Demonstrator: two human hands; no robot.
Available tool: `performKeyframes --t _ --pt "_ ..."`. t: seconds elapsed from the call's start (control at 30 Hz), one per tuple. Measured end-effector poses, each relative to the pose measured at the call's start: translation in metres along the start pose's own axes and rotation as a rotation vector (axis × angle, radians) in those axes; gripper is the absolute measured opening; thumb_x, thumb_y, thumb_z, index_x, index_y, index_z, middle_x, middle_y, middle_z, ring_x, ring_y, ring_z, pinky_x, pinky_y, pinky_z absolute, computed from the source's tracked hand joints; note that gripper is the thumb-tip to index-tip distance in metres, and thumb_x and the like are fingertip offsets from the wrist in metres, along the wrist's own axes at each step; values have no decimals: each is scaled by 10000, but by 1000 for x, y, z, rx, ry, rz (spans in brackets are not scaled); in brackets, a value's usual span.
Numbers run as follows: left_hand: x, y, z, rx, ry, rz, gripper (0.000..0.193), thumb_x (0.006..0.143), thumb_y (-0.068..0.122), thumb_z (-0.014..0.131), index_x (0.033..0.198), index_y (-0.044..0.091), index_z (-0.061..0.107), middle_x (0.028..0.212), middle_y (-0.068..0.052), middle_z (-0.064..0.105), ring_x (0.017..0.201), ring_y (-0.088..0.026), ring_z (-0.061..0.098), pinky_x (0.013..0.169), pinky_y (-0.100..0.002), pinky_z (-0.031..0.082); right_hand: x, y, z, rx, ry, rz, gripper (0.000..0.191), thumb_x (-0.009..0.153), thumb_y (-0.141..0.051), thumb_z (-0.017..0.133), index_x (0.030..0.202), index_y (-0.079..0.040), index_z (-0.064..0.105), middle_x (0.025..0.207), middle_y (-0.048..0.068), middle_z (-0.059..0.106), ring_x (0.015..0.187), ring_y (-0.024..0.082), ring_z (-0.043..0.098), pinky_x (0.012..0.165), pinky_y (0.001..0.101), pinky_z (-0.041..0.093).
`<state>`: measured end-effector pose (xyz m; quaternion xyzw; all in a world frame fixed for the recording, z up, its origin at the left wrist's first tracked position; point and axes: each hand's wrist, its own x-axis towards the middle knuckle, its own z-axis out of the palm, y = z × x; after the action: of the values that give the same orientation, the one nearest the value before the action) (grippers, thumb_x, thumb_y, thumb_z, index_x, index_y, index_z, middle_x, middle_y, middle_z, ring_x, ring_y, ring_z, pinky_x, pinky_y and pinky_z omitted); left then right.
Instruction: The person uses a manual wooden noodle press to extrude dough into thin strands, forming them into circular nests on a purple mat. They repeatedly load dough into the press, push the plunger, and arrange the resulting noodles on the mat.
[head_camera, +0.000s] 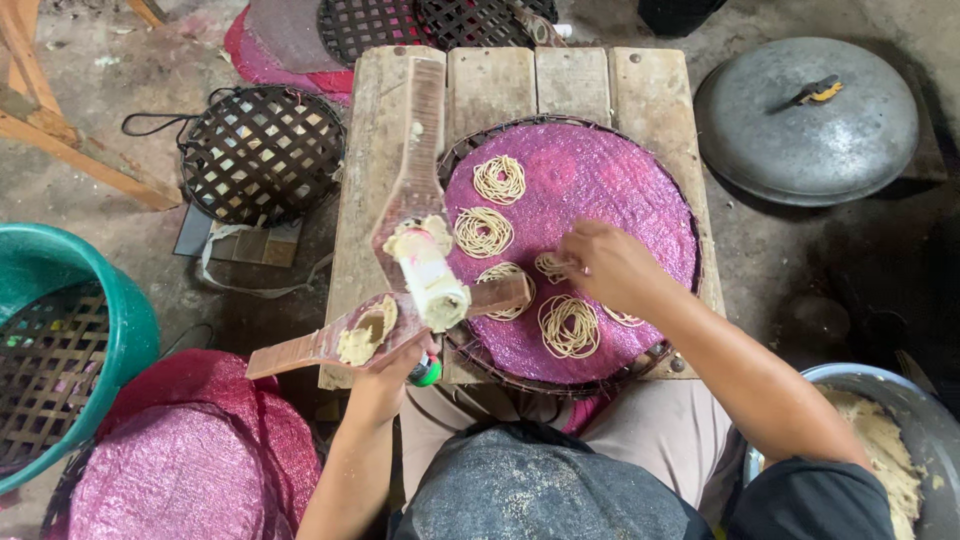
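My left hand (385, 375) grips a wooden noodle press (415, 255) by its lower handle; the press is smeared with pale dough and its white cylinder sticks up in the middle. My right hand (600, 262) rests on a round woven tray covered with pink mesh (610, 180), fingers pinching a small coil of thin noodles (550, 265). Several round noodle nests (498, 179) lie on the mesh, the largest (568, 326) just below my right hand. The tray sits on a small plank table (575, 80).
A metal bowl of pale dough (890, 450) stands at lower right. A grey domed lid (805, 120) lies on the floor at upper right. A woven basket tray (262, 152) and a teal tub (60, 330) are on the left, pink mesh sheets (190, 460) below.
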<state>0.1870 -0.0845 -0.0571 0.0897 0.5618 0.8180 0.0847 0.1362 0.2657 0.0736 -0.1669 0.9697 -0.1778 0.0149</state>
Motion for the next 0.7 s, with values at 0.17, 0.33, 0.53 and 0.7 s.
performKeyframes --t 0.17,0.33,0.53,0.7 --pt "0 0 2 -21 64 24 297 912 90 695 1186 -11 639 1023 -101 699 889 -214 704 776 -382 598 2 28 -21 168 189 62 178 836 -118 733 995 -45 702 997 134 666 884 311 691 800 407 559" --pt "1 2 10 -25 33 33 307 939 96 692 1225 6 626 1038 -80 689 914 -194 677 789 -366 572 8 31 -5 -18 257 -45 296 757 -158 833 961 -16 672 957 157 662 873 358 669 749 441 536" --pt "9 -7 15 -22 143 -96 285 947 47 699 1219 -9 637 1004 -99 696 831 -174 660 704 -321 540 -14 40 -20 317 237 102 236 885 -131 796 1058 -34 667 955 72 693 827 196 697 750 327 569" --pt "11 -2 35 157 84 -32 272 943 16 677 1213 7 655 1095 -91 706 919 -161 689 776 -310 565 -147 57 -104 743 514 192 267 900 -46 752 1133 11 636 1065 49 626 917 89 621 782 253 528"
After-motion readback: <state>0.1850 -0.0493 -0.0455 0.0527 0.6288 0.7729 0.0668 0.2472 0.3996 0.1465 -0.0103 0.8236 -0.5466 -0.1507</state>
